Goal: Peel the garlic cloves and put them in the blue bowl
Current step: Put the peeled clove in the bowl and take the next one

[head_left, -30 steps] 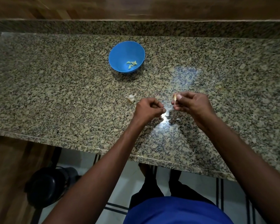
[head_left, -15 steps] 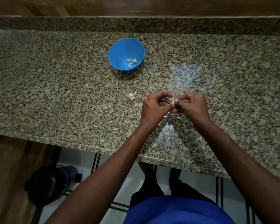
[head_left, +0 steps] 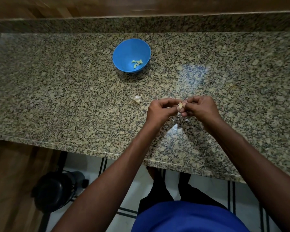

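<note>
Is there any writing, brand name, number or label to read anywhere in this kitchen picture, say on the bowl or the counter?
None: no readable text shows anywhere.
Blue bowl: plain, no mark or label visible.
Granite counter: only speckled stone pattern.
Black container on the floor: dark and dim, no lettering can be made out.
Blue clothing: plain where visible.
The left hand and right hand hold a garlic clove, which carries no text.

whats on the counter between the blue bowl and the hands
In the head view, one piece of unpeeled garlic lies on the granite between the blue bowl and the left hand; otherwise bare counter.
</note>
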`<state>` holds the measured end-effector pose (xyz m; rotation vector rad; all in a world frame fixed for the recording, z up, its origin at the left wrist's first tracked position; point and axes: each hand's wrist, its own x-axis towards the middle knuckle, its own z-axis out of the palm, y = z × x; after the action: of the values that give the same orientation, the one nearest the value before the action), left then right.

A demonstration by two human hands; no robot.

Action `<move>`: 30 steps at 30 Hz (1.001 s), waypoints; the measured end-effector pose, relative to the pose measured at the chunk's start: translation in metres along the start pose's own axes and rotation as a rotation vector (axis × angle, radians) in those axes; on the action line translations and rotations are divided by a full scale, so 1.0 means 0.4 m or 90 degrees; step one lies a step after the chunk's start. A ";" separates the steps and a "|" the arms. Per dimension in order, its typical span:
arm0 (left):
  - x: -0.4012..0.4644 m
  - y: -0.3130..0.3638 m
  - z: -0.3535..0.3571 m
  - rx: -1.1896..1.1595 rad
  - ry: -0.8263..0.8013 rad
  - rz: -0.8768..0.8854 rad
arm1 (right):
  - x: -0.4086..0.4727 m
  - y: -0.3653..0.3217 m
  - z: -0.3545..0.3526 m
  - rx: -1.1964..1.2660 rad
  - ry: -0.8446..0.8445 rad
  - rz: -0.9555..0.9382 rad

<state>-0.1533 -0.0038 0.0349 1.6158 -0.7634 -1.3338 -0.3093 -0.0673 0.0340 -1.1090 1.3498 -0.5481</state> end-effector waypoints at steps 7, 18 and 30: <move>0.020 -0.001 -0.024 -0.004 -0.051 -0.010 | 0.011 0.008 -0.014 -0.239 -0.018 -0.061; 0.034 -0.005 -0.045 0.036 -0.053 0.003 | 0.006 0.005 -0.023 -0.141 -0.064 -0.107; 0.030 0.007 -0.038 -0.039 -0.031 0.032 | -0.009 -0.018 -0.032 -0.024 -0.162 -0.066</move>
<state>-0.1356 -0.0119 0.0327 1.5118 -0.7789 -1.3518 -0.3201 -0.0714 0.0438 -1.2406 1.0911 -0.4408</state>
